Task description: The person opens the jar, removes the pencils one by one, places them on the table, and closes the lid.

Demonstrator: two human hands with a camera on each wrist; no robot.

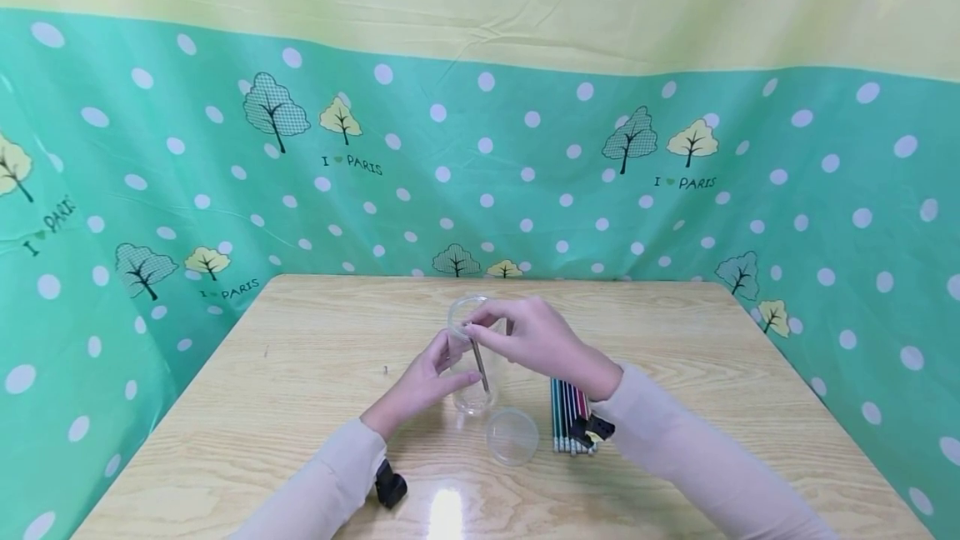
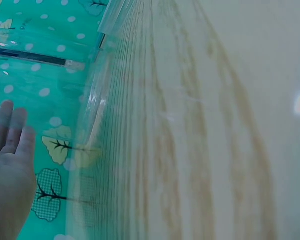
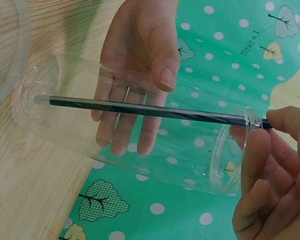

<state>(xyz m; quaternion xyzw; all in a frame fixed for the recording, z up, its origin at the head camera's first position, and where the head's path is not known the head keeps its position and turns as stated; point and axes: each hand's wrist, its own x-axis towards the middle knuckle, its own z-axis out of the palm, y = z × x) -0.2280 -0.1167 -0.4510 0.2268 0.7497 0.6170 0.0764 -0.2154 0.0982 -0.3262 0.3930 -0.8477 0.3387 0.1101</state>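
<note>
A tall clear jar (image 1: pixel 459 397) stands on the table, its round mouth facing up. Inside it is a dark pencil (image 3: pixel 150 111), eraser end toward the jar's base. My right hand (image 1: pixel 536 336) pinches the pencil's upper end between thumb and fingertips at the rim. Behind the clear wall, the fingers of my left hand (image 3: pixel 132 75) lie straight along the jar, the thumb off to one side. Seen from the left wrist, my left hand (image 2: pixel 10 170) has its fingers extended, and the pencil (image 2: pixel 30 56) shows through the plastic.
A clear round lid (image 1: pixel 513 437) lies on the wooden table (image 1: pixel 315 373) in front of the jar. Several pencils (image 1: pixel 564 419) lie side by side to its right, partly under my right wrist. A polka-dot cloth (image 1: pixel 525 148) hangs behind the table.
</note>
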